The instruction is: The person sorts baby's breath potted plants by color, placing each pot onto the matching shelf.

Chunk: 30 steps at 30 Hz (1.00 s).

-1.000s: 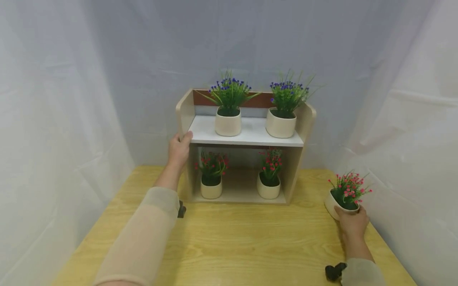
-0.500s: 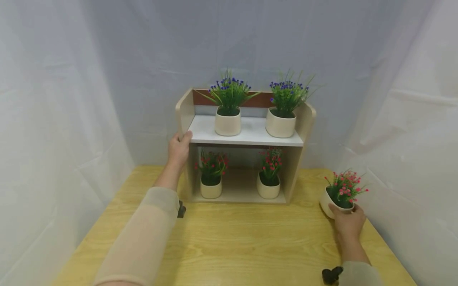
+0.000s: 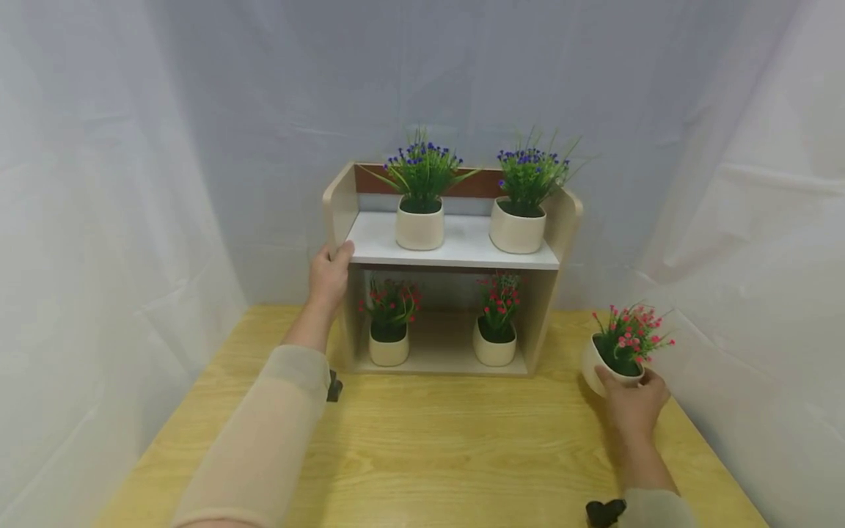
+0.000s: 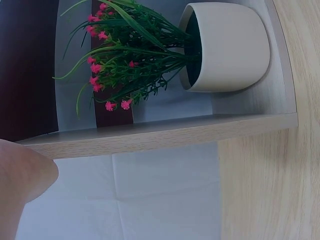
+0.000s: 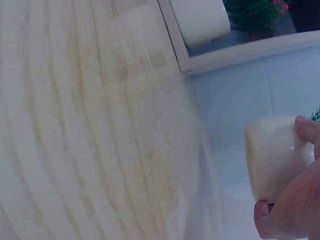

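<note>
My left hand (image 3: 328, 277) grips the left side panel of a small two-tier wooden shelf (image 3: 455, 262), with the thumb by the front edge of its white upper board. At the right, my right hand (image 3: 635, 403) holds a potted plant with pink flowers (image 3: 627, 341) by the rim of its cream pot (image 5: 275, 152). That pot tilts and appears lifted off the table in the right wrist view. On the lower tier stand two pink-flowered potted plants, a left one (image 3: 389, 345) and a right one (image 3: 495, 343). Two purple-flowered potted plants (image 3: 419, 224) (image 3: 518, 227) stand on the upper board.
The shelf stands at the back of a yellow wood-grain table (image 3: 436, 447). White sheeting (image 3: 759, 293) hangs behind and at both sides. The shelf's right side panel (image 3: 551, 315) lies between the held plant and the lower tier.
My right hand has carried the pink-flowered potted plant a little to the left and slightly farther back. The left hand keeps its grip on the shelf, which has hardly shifted.
</note>
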Each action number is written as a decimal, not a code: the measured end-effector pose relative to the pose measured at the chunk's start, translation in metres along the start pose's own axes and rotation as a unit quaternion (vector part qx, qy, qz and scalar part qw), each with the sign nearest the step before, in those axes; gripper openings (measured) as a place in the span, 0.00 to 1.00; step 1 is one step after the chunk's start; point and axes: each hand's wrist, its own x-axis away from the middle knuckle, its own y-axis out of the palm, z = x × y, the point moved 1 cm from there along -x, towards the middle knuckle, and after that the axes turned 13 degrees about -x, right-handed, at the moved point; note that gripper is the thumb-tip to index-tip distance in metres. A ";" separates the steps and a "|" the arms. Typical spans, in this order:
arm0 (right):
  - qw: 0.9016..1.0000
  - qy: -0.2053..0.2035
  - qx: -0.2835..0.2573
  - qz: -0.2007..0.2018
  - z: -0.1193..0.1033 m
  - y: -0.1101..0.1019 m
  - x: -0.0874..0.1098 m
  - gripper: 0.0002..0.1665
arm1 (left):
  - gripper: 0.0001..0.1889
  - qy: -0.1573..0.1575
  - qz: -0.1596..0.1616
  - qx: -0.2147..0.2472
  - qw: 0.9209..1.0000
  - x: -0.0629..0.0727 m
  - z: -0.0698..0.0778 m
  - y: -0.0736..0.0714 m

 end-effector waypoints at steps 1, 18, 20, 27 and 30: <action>1.000 -0.001 0.002 0.000 -0.002 0.001 0.003 0.62 | 0.32 0.001 0.000 0.001 1.000 0.000 0.000 0.000; 0.998 -0.036 0.032 -0.041 -0.020 0.029 0.053 0.58 | 0.31 -0.003 -0.010 0.005 1.000 0.003 0.000 -0.002; 0.997 -0.044 0.030 -0.048 -0.020 0.033 0.058 0.56 | 0.31 -0.004 -0.009 0.004 1.000 0.003 0.000 -0.002; 0.994 -0.053 0.035 -0.084 -0.023 0.045 0.073 0.58 | 0.30 -0.001 -0.003 0.004 1.000 0.002 -0.001 0.000; 0.993 -0.043 0.033 -0.108 -0.024 0.051 0.082 0.61 | 0.31 0.000 -0.004 0.005 1.000 0.002 -0.001 0.000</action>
